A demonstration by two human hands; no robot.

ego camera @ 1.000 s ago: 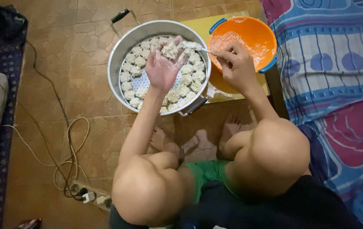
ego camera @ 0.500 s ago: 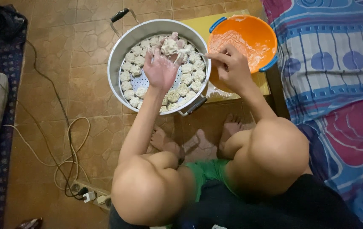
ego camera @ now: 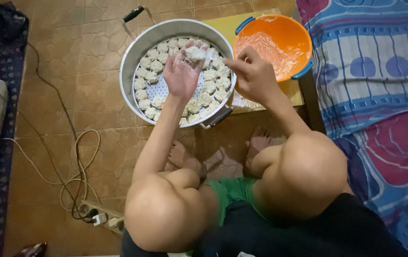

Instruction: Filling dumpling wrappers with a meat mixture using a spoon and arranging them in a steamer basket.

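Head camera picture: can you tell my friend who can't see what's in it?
A squatting person's left hand cups a pale dumpling over a big metal steamer pot lined with dumplings, and the right hand pinches a spoon at it. An orange bowl smeared with filling sits beside the pot.

Colour rundown: the steamer pot (ego camera: 132,57) is silvery metal with a black-tipped handle, and the dumplings (ego camera: 211,88) inside are pale off-white. The bowl (ego camera: 280,33) is bright orange with blue handles, smeared whitish inside, sitting on a yellow board (ego camera: 228,24). Floor (ego camera: 85,47) is brown tile with a cracked-stone pattern. The bedsheet (ego camera: 370,71) is blue-striped with blue ovals and big pink-red blobs. Shorts (ego camera: 232,190) are green, and the cable (ego camera: 78,157) is cream.
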